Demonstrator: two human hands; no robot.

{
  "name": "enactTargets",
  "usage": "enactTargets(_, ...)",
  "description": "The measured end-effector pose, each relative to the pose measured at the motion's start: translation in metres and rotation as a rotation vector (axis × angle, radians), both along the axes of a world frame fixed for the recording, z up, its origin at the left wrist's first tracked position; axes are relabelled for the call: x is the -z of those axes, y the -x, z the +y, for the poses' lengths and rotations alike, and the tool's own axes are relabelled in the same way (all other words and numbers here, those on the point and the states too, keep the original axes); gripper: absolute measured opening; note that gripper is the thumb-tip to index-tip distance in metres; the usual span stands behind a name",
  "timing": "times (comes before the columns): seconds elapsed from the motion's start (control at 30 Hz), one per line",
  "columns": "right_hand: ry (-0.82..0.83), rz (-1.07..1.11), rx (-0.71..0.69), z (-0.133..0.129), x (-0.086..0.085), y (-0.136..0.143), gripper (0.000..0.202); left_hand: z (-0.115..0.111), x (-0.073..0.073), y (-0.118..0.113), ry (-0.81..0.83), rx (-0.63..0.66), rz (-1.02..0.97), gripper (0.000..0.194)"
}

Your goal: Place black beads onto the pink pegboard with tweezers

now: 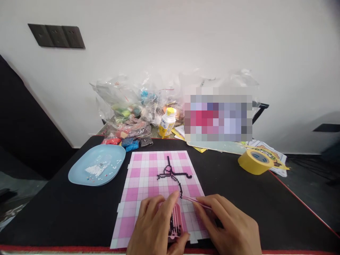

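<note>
A pink-and-white checked pegboard [140, 194] lies on the black mat in front of me. Small black beads [176, 180] form thin lines on it, one curving down toward my hands. My left hand [156, 226] is wrapped round a small pink ribbed tray [177, 216] that contains black beads. Pinched in my right hand [228, 223] are pink tweezers [195, 201], their tips at the lower end of the curved bead line. Whether a bead sits between the tips is too small to tell.
Left of the board stands a light blue plate [77, 173] with white beads. Behind are plastic bags [119, 106], a white-and-yellow bottle [167, 123] and small bead packets [132, 145]. A yellow tape roll [253, 163] rests at right on printed paper [278, 156]. Part of the background is pixelated.
</note>
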State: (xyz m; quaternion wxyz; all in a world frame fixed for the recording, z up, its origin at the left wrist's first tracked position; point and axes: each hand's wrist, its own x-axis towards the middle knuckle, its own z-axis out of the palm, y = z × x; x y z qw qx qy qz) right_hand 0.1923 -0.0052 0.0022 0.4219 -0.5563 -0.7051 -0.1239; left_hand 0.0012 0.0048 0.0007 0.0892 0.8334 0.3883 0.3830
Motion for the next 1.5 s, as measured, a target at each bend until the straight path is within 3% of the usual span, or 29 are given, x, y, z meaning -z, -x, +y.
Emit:
enactTargets(0.17, -0.018, -0.003, 0.007, 0.001, 0.001, 0.000, 0.026, 0.002, -0.001, 0.002, -0.018, 0.039, 0.056, 0.077)
enactTargets(0.57, -0.031, -0.027, 0.007, 0.001, 0.001, 0.001, 0.027, -0.002, 0.002, -0.003, 0.020, -0.021, 0.068, 0.082)
enactTargets(0.83, -0.017, -0.050, 0.022, 0.000, 0.000, 0.002, 0.029, 0.004, -0.008, -0.004, -0.019, 0.049, 0.183, 0.080)
enactTargets(1.5, -0.027, -0.083, -0.008, 0.002, -0.005, 0.000, 0.028, 0.001, -0.006, -0.010, -0.065, -0.040, 0.238, 0.072)
